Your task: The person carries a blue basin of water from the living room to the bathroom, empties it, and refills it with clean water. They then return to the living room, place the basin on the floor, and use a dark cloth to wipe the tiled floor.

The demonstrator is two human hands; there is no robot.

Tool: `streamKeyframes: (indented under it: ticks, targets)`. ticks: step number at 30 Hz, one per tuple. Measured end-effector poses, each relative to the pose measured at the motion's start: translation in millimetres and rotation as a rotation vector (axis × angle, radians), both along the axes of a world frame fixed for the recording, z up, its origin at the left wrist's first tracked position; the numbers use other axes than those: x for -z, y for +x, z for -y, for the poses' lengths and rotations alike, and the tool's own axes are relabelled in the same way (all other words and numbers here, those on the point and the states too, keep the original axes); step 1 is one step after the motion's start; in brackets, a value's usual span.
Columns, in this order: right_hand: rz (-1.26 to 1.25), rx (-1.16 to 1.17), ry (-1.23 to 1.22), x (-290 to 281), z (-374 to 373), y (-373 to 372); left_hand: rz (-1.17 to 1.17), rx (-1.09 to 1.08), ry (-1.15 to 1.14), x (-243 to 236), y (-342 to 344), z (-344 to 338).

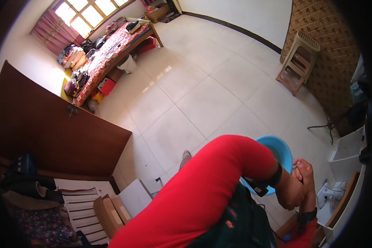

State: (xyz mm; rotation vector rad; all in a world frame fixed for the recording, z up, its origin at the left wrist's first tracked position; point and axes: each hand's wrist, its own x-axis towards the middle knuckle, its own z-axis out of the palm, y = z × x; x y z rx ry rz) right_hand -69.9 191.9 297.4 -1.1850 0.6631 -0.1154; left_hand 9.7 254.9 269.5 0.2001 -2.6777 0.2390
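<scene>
A light blue basin (284, 145) sits on the floor at the lower right, partly covered by my left arm in its red sleeve. My left hand (291, 193) reaches across in front of it, a black band round the wrist. Against it, just beyond the basin's right rim, is my right hand (304, 169), its arm coming up from the lower right. The fingers of both hands are bent and close together. A small pale bit (294, 167) shows at the fingertips; what they hold is mostly hidden.
A brown door (49, 120) stands at the left. Stacked plastic stools (299, 62) are by the right wall. A bed (111, 51) with clothes lies at the far left. White furniture (347, 146) and a white power strip (328, 192) are near my right. A cardboard box (105, 213) lies lower left.
</scene>
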Motion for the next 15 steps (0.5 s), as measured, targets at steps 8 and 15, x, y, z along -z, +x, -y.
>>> streamKeyframes:
  ticks: [8,15]
  targets:
    - [-0.149,-0.118,-0.152,23,17,-2,0.149,0.032,-0.070,18,-8,10]
    - [-0.220,-0.123,-0.247,46,18,-13,0.218,0.075,-0.081,40,-24,16]
